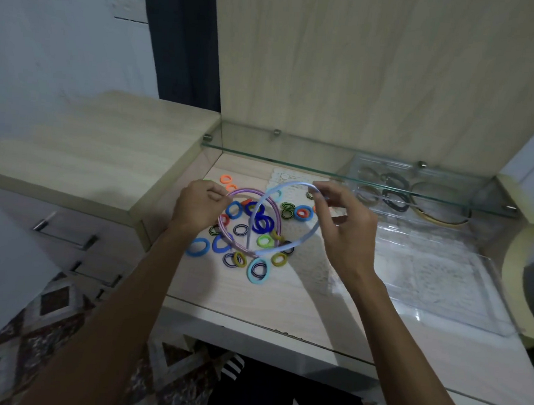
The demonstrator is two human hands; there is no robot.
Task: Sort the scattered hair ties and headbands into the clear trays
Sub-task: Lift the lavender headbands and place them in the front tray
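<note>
No readable text, label, brand or number appears anywhere.

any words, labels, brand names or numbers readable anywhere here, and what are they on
None: no readable text in the head view.
The clear plastic trays, the light blue headband, the purple striped headband and the coloured hair ties carry no visible print.
The dark trousers show plain white stripes, no letters.
</note>
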